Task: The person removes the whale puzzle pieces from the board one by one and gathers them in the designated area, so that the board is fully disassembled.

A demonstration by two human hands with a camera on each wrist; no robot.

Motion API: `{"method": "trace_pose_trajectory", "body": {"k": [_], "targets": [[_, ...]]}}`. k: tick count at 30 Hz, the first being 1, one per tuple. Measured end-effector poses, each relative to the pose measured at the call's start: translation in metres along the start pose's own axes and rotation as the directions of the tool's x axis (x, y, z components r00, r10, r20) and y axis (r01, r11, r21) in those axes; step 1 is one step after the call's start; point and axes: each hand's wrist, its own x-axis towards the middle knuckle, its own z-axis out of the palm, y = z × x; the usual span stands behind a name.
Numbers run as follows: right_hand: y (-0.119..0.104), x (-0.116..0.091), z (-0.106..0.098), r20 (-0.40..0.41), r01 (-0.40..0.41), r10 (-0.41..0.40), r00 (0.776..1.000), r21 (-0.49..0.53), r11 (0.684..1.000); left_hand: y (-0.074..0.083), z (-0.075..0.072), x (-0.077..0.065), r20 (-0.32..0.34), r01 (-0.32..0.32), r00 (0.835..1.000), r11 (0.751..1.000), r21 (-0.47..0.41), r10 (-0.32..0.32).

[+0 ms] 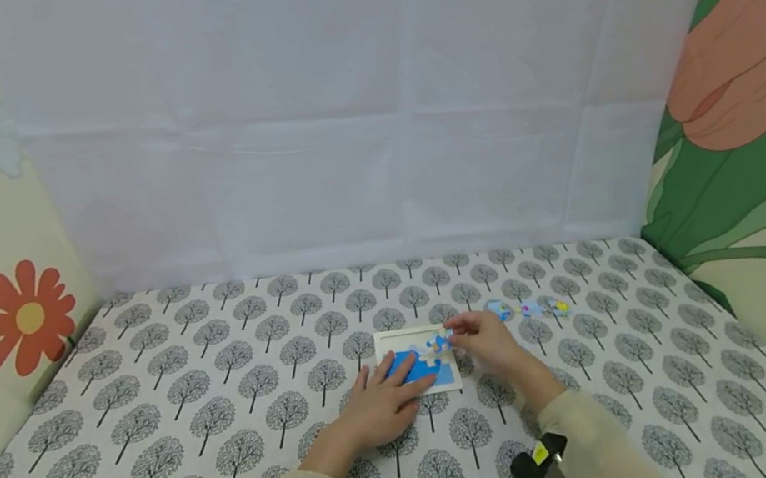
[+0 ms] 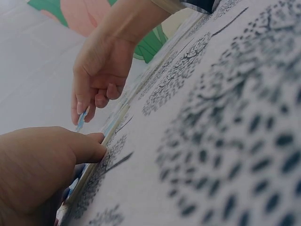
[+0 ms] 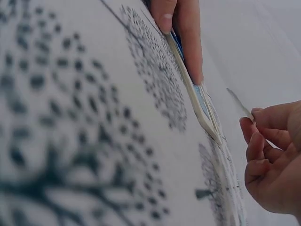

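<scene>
A shallow white puzzle tray (image 1: 420,392) lies on the table with blue jigsaw pieces (image 1: 400,365) fitted along its left and lower parts. My left hand (image 1: 386,408) rests over its left side, fingers spread and pressing on the blue pieces, thumb at the near edge. Between thumb and fingertips my right hand (image 1: 485,340) pinches a blue and white jigsaw piece (image 1: 438,343) by its edge. In the right wrist view this thin piece (image 3: 240,102) stands tilted above the tray's corner (image 3: 210,129). Pale tray floor shows at the top.
Several loose jigsaw pieces (image 1: 527,309) lie in a row right of the tray, one with a yellow shape. A tree-patterned cloth (image 1: 230,417) covers the table. Behind it hangs a white sheet (image 1: 331,112), with flower-printed walls (image 1: 759,167) at the sides.
</scene>
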Motion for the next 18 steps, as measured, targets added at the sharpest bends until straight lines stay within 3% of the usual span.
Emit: {"method": "trace_pose_trajectory", "body": {"k": [8,18], "targets": [[-0.002,-0.002,-0.013,0.021,0.059,-0.06,0.998,0.063,0.996,0.001,-0.001,-0.001,0.0,0.002,1.0,1.0,-0.013,-0.002],[0.001,0.001,-0.022,-0.059,-0.003,0.005,0.998,0.029,1.0,0.001,-0.001,-0.001,-0.003,-0.002,1.0,1.0,-0.006,0.002]]}}
